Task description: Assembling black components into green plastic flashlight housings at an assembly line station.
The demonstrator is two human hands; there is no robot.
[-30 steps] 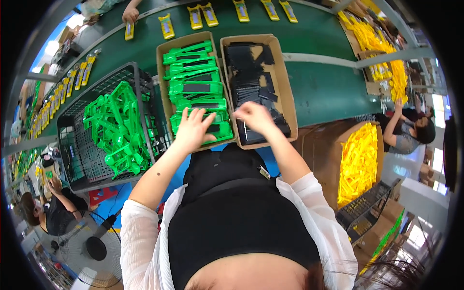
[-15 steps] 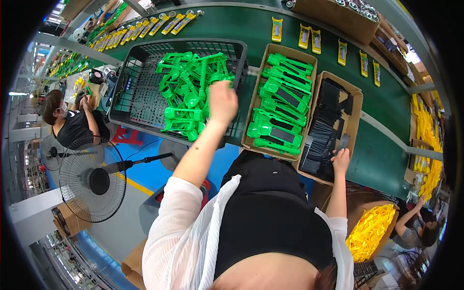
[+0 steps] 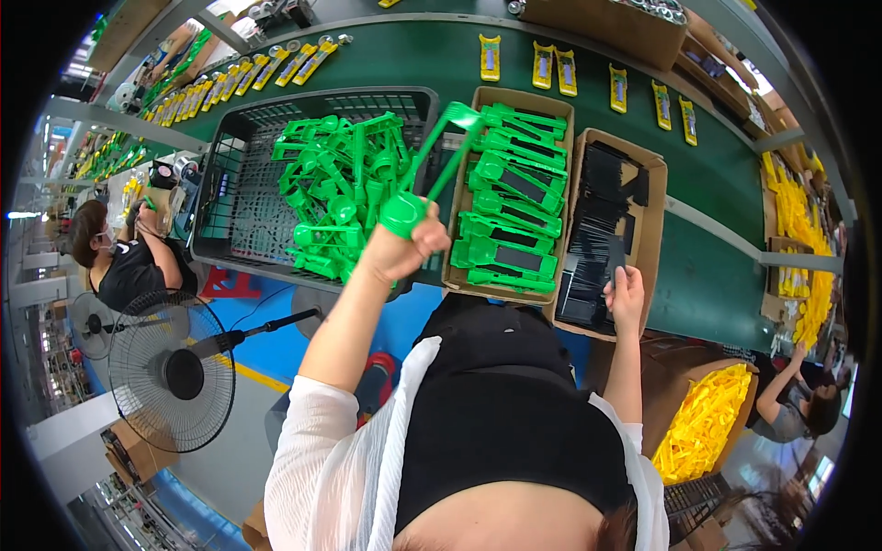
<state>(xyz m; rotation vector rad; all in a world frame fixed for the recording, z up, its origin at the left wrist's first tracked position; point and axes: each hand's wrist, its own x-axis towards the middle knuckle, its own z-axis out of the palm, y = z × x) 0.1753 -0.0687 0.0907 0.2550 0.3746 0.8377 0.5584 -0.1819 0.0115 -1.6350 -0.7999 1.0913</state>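
My left hand [image 3: 401,246] is raised and closed around a long green plastic part [image 3: 432,170], lifted above the black crate [image 3: 234,197] that holds a heap of loose green parts [image 3: 340,197]. My right hand [image 3: 626,292] rests at the near edge of a cardboard box [image 3: 654,197] of black flat pieces [image 3: 597,220] and pinches one of them. Between the crate and that box stands another cardboard box [image 3: 459,197] with several green parts [image 3: 510,207] laid in rows.
A green conveyor belt [image 3: 707,266] runs behind the boxes with yellow packaged items [image 3: 551,66] on it. A standing fan [image 3: 170,372] is at lower left. A seated person [image 3: 124,257] works at left; another [image 3: 795,413] sits at right beside a bin of yellow parts [image 3: 703,422].
My left hand has come up out of the crate holding a green part. My right hand stays at the box of black pieces. The view shifted slightly.
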